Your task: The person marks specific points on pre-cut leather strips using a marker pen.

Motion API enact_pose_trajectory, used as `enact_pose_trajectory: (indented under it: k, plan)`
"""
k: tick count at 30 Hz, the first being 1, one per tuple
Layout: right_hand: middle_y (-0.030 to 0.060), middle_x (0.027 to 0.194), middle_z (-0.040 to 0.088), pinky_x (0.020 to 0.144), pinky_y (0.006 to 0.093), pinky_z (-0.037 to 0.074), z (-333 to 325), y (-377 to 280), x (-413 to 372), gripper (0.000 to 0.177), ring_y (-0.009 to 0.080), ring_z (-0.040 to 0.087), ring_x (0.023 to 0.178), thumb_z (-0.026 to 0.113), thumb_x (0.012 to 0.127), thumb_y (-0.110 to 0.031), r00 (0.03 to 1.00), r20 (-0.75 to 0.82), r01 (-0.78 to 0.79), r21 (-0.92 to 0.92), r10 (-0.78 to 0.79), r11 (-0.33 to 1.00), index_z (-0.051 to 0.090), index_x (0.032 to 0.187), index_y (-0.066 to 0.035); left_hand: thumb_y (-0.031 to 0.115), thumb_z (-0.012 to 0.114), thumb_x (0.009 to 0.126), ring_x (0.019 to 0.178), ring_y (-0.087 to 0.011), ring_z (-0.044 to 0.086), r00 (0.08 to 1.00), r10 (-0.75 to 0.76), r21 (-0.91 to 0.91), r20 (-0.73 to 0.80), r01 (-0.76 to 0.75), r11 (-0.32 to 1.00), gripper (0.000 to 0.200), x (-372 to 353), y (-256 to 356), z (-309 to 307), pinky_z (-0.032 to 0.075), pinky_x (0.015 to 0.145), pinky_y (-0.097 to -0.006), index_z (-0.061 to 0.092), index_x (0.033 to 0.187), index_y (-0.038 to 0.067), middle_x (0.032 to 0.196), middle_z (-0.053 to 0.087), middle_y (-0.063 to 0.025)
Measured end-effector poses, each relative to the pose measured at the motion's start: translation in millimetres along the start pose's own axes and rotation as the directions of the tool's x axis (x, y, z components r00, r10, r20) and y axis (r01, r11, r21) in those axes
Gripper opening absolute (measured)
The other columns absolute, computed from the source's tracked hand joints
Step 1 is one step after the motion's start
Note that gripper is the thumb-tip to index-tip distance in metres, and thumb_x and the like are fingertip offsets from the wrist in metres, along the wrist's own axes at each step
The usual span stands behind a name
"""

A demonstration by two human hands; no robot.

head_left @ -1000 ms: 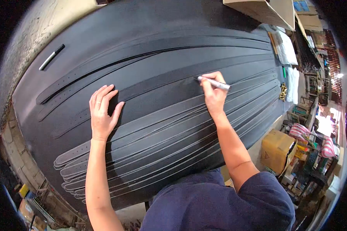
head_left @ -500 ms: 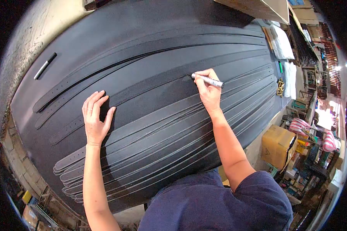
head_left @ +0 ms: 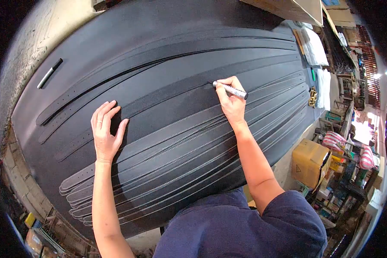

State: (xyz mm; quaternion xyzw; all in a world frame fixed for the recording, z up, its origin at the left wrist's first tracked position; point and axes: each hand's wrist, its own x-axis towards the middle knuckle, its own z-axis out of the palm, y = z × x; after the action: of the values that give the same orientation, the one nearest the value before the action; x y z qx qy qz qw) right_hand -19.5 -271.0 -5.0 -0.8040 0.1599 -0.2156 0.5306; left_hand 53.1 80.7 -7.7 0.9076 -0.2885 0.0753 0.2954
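My right hand (head_left: 232, 101) is closed around a silver marker pen (head_left: 233, 90), its tip at the edge of a long black strap (head_left: 172, 90). My left hand (head_left: 106, 131) rests with fingers apart on the same strap, nearer its left end. Below both hands lie several black straps with pale stitched edges (head_left: 159, 144), side by side, with holes at their left ends. Above, more black straps (head_left: 116, 71) with punched holes run lengthwise across the dark table covering (head_left: 34, 90).
A second marker (head_left: 50, 73) lies at the upper left. Along the right end are white plastic packs (head_left: 314, 47), a green pen (head_left: 313, 75) and brass-coloured buckles (head_left: 312, 96). A cardboard box (head_left: 310, 158) stands beyond the table's right side. A pale board (head_left: 294, 9) juts in at the top.
My right hand and the marker have shifted very slightly left along the strap's edge. My left hand has stayed in place.
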Motion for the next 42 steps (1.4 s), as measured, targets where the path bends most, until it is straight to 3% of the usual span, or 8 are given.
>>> enact_pose_trajectory:
  k: [20, 29, 32, 42]
  plan:
    - [0.0025, 0.079, 0.068, 0.065, 0.0232, 0.048, 0, -1, -2, 0.006, 0.0065, 0.059, 0.073, 0.069, 0.088, -0.005, 0.999, 0.01, -0.038, 0.065, 0.038, 0.997, 0.065, 0.087, 0.0, 0.011, 0.077, 0.08, 0.128, -0.0309, 0.053, 1.0, 0.001, 0.013, 0.005, -0.002, 1.0, 0.038, 0, 0, 0, 0.038, 0.108, -0.0428, 0.064, 0.115, 0.005, 0.131, 0.061, -0.0094]
    - [-0.0003, 0.074, 0.062, 0.054, 0.021, 0.042, 2, -5, -1, 0.006, 0.0022, 0.051, 0.063, 0.07, 0.087, -0.005, 0.998, 0.032, 0.047, -0.042, -0.046, 0.998, 0.065, 0.088, 0.0, 0.011, 0.077, 0.08, 0.128, -0.0306, 0.053, 1.0, 0.009, 0.004, 0.001, -0.009, 1.0, 0.038, 1, 0, 0, 0.038, 0.108, -0.0425, 0.065, 0.115, 0.005, 0.131, 0.061, -0.0093]
    - [-0.0011, 0.074, 0.062, 0.053, 0.0209, 0.042, 3, -3, -2, 0.006, 0.0022, 0.052, 0.063, 0.07, 0.086, -0.004, 0.993, 0.042, 0.108, -0.048, -0.106, 0.993, 0.065, 0.088, 0.0, 0.011, 0.077, 0.08, 0.128, -0.0306, 0.053, 1.0, 0.008, 0.003, 0.001, -0.008, 1.0, 0.038, 0, 0, 1, 0.038, 0.108, -0.0426, 0.065, 0.115, 0.005, 0.131, 0.061, -0.0092]
    - [0.0008, 0.077, 0.064, 0.057, 0.0206, 0.045, 3, -9, -2, 0.008, 0.0034, 0.055, 0.065, 0.071, 0.085, -0.001, 0.99, 0.126, 0.062, 0.01, -0.063, 0.998, 0.065, 0.091, 0.0, 0.011, 0.078, 0.079, 0.128, -0.0309, 0.052, 1.0, 0.011, -0.008, 0.002, -0.011, 1.0, 0.039, 0, -1, 1, 0.038, 0.108, -0.0425, 0.064, 0.115, 0.006, 0.132, 0.061, -0.0091]
